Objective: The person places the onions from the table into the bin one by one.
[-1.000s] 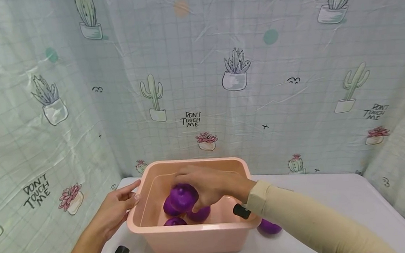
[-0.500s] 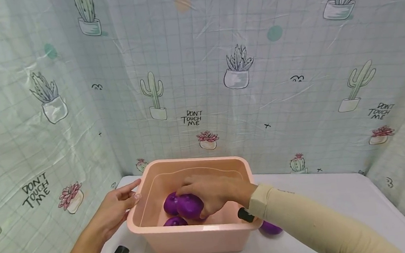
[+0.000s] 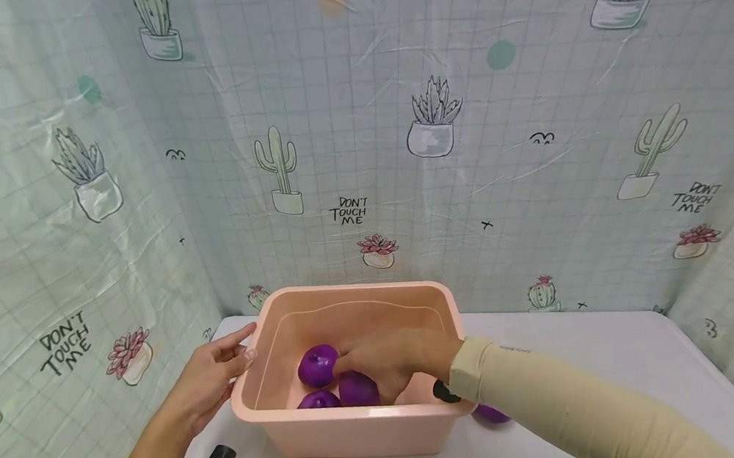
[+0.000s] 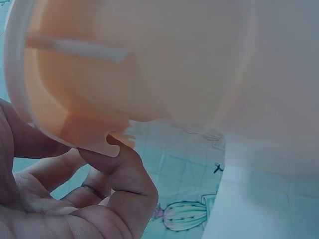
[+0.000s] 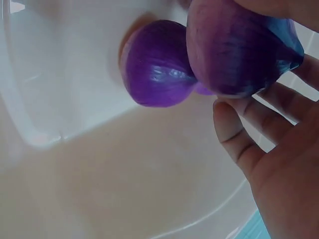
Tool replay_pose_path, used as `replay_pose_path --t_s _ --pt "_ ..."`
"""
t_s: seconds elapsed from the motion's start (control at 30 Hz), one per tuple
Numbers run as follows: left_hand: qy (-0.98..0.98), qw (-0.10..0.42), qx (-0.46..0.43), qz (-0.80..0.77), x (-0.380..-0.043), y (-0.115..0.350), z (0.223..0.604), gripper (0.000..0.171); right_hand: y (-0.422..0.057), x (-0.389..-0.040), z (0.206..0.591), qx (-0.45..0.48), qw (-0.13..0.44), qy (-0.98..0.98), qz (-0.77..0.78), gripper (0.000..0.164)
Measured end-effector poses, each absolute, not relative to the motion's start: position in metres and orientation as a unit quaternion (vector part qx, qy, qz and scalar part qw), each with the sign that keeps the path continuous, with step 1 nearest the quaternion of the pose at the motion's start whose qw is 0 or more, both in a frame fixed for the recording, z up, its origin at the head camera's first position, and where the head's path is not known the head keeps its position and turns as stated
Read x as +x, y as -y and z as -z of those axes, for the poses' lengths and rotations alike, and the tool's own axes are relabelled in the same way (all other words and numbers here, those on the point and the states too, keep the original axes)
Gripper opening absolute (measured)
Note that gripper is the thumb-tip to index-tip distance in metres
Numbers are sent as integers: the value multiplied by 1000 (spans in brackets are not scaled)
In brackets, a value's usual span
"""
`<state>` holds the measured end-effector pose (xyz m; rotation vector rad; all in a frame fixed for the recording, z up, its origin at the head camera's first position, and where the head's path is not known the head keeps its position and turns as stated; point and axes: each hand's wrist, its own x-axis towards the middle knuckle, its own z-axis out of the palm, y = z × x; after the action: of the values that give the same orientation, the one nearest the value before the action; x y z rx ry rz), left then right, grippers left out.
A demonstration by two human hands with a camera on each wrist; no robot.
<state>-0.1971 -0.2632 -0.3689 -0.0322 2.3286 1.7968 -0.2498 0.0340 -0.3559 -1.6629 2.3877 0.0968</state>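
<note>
A pale orange plastic tub (image 3: 360, 437) stands on the table. My left hand (image 3: 216, 369) holds its left rim (image 4: 75, 145), the thumb and fingers pinching the edge. My right hand (image 3: 389, 362) reaches down inside, its fingers round a purple onion (image 3: 359, 390) low in the tub. In the right wrist view this onion (image 5: 239, 50) has a pointed tip, and the fingers lie along its side. Two more purple onions sit in the tub: one just left of the held one (image 3: 318, 366), and another at the near wall (image 3: 319, 400), partly hidden by the rim.
Another purple onion (image 3: 492, 414) lies on the white table (image 3: 565, 357) right of the tub, mostly hidden by the right sleeve (image 3: 555, 395). A cactus-print curtain (image 3: 356, 112) hangs behind the table and along both sides.
My right hand has lowered the purple onion deeper into the tub and slightly to the right, uncovering the onion on its left. The left hand stays on the rim.
</note>
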Motion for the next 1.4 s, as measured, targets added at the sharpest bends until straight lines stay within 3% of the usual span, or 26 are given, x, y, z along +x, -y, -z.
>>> replay_pose_path --t_s 0.7,1.0,1.2,1.4 --pt "-789 102 -7 -606 -195 255 369 61 -28 -236 365 -542 184 -818 -55 44" --pt "-791 102 -10 -603 -196 253 368 61 -38 -239 350 -535 137 -833 -35 57" --pt "-796 104 -18 -596 -197 255 368 62 -58 -242 315 -480 122 -867 54 70" --pt "-796 108 -25 -595 -198 262 370 63 -92 -238 285 -420 104 -895 107 70"
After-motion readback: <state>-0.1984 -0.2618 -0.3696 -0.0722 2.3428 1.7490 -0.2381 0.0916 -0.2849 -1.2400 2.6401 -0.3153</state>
